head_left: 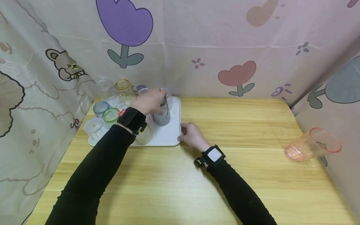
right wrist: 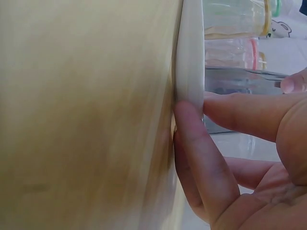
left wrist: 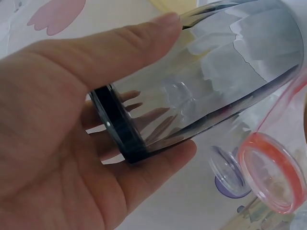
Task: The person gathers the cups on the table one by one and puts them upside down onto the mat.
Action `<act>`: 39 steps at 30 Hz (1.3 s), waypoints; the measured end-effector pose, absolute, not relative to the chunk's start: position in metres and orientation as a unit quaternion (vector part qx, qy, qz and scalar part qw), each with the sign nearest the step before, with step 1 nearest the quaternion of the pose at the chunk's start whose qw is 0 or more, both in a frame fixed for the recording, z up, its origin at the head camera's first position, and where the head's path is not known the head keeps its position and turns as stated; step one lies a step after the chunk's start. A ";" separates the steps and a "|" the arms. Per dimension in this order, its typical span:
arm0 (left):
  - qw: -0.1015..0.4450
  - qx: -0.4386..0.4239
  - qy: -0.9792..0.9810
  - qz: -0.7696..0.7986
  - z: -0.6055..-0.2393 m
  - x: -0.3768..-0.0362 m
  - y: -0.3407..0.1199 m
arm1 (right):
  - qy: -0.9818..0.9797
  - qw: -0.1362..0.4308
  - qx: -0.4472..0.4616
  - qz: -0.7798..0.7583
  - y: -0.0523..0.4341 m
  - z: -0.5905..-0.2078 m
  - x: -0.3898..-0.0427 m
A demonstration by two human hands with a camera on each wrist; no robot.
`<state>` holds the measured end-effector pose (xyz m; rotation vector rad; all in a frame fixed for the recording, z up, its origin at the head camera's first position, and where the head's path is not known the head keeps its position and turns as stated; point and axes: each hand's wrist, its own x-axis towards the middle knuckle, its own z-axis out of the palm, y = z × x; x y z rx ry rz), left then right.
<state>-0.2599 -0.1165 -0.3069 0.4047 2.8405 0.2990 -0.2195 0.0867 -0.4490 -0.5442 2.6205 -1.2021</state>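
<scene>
One grey cup [head_left: 162, 114], probably light, rigid and slick-walled, is standing on the white tray [head_left: 171, 137] under the left hand [head_left: 149, 101], whose fingers are curling round its rim end; gripping the ribbed wall looks safest. The right hand [head_left: 191, 134] is pinching the tray's near edge.

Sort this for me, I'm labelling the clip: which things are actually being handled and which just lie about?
In hand:
- grey tumbler, gripped by the left hand
- white tray, its edge pinched by the right hand

Lying about:
- pink cup on its side, far right of the table
- other tumblers on the tray, such as the green one
</scene>
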 end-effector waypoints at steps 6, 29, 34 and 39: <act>0.127 0.146 0.976 0.099 -0.313 -0.262 -0.117 | 0.885 0.105 -0.187 -0.413 0.087 -0.449 -0.220; 0.103 0.136 0.982 0.078 -0.321 -0.262 -0.117 | 0.878 0.114 -0.183 -0.428 0.087 -0.450 -0.219; 0.098 0.139 0.983 0.070 -0.318 -0.260 -0.116 | 0.877 0.117 -0.181 -0.429 0.087 -0.449 -0.219; 0.076 0.159 0.982 0.064 -0.313 -0.258 -0.116 | 0.875 0.119 -0.173 -0.436 0.090 -0.447 -0.219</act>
